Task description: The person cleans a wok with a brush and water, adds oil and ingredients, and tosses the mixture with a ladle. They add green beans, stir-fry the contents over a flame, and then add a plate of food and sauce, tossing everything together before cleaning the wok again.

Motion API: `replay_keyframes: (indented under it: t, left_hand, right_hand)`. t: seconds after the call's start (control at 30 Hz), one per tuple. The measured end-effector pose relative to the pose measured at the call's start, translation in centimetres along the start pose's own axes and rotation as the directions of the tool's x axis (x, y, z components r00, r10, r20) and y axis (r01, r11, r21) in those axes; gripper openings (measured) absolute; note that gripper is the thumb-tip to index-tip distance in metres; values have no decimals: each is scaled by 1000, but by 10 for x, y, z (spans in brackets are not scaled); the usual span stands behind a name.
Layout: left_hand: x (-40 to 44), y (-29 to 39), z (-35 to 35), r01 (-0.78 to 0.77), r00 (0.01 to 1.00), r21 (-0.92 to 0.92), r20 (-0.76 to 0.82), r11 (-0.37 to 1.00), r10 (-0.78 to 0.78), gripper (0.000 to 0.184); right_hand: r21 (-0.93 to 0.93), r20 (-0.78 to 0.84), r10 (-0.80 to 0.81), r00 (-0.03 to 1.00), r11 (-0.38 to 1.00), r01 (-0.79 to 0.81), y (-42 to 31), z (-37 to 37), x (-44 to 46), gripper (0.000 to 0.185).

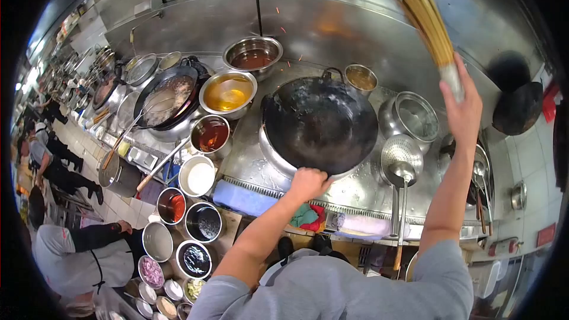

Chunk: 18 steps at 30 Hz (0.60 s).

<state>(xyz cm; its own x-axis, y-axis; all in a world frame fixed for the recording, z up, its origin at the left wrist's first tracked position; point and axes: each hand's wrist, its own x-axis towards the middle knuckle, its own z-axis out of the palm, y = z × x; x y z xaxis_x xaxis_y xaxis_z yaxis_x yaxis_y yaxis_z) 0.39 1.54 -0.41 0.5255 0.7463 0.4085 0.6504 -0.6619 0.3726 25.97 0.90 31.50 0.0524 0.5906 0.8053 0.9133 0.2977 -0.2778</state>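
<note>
My right hand is raised at the upper right, closed round the pale wrapped end of a bamboo wok brush. The brush's long bristles point up and are a little blurred. My left hand is closed at the near rim of a large black wok; its fingers hide what part they grip. The wok sits on the burner with a loop handle on its far side, and its inside looks dark and wet. A folded cloth lies on the stove's front edge, left of my left hand.
Right of the wok are a metal pot, a perforated strainer and a ladle. Bowls of oil and red-brown liquid stand left. Another wok holds a wire skimmer. A co-worker stands at lower left.
</note>
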Motion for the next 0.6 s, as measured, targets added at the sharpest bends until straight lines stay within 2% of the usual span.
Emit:
replay_keyframes:
  t: [0.03, 0.13, 0.17, 0.2, 0.23, 0.27, 0.3, 0.33, 0.37, 0.4, 0.43, 0.47, 0.5, 0.57, 0.6]
  left_hand:
    - [2, 0, -1, -3, 1000, -3, 7, 1000, 3, 32]
    - [-3, 3, -4, 55, 988, 28, -146, 998, -50, 21]
    - [-8, 6, -5, 61, 988, 30, -146, 998, -56, 21]
    - [-11, 11, -6, 137, 974, 5, -183, 991, -134, 18]
    - [-15, 15, -6, 211, 954, -25, -212, 977, -211, 16]
    - [-15, 12, -5, 200, 955, -122, -198, 972, -222, 13]
    - [-14, 13, -3, 204, 956, -128, -187, 971, -226, 13]
    - [-12, 14, -4, 190, 950, -166, -219, 968, -224, 13]
    - [-11, 14, -6, 177, 941, -202, -250, 963, -226, 12]
    - [-11, 14, -7, 165, 942, -191, -261, 968, -212, 13]
    - [-15, 16, -8, 175, 943, -194, -250, 965, -221, 13]
    - [-13, 13, -10, 167, 951, -187, -227, 968, -208, 12]
    - [-11, 8, -11, 156, 960, -179, -205, 972, -191, 12]
    - [-18, 6, -6, 145, 965, -190, -189, 971, -182, 12]
    - [-18, 4, -7, 148, 965, -202, -184, 968, -186, 13]
  right_hand:
    - [-24, -44, -11, 999, 1000, 10, 1, 8, 13, 51]
    - [-107, -44, 41, 998, 993, -46, 30, 44, 52, 51]
    - [-133, 33, 122, 992, 984, -117, 49, 60, 63, 51]
    - [-168, 108, 208, 972, 968, -189, 68, 79, 69, 52]
    - [-153, 40, 247, 968, 959, -238, 75, 108, 65, 53]
    - [-141, -27, 287, 958, 947, -288, 80, 142, 53, 54]
    - [-99, -46, 375, 926, 921, -378, 94, 185, 35, 53]
    - [-28, -49, 325, 945, 945, -326, 110, 229, 6, 51]
    - [-169, 243, 512, 824, 859, -483, 90, 251, -19, 47]
    - [-230, 374, 534, 758, 846, -482, 90, 295, -60, 40]
    - [-367, 572, 503, 648, 863, -347, 77, 322, -104, 38]
    - [-320, 643, 438, 628, 899, -299, 44, 325, -141, 32]
    - [-142, 794, 229, 563, 971, -194, 15, 314, -162, 38]
    - [109, 907, 39, 419, 940, -324, -15, 262, -181, 49]
    - [296, 896, -168, 410, 915, -273, 13, 248, -175, 56]
